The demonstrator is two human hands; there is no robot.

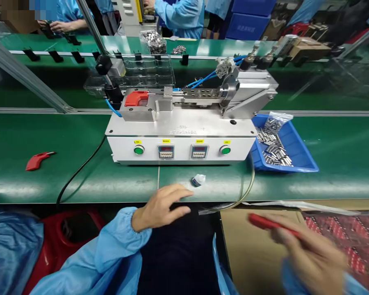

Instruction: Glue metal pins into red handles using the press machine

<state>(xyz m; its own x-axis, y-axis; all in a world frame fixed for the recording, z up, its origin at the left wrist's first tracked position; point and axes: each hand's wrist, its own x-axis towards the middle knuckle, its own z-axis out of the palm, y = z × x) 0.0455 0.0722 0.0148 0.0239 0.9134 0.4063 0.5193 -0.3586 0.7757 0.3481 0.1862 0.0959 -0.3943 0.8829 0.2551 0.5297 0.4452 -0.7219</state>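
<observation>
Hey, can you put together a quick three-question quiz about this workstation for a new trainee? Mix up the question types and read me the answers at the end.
1. What colour is the thing held in the right hand?
2. True or false: the small bottle is on the green work surface, on the near side of the machine.
3. How many round green buttons are on the white front panel?
A) one
B) two
C) four

Key:
1. Red; the red piece is blurred, so finer detail can't be told.
2. True.
3. B.
</observation>
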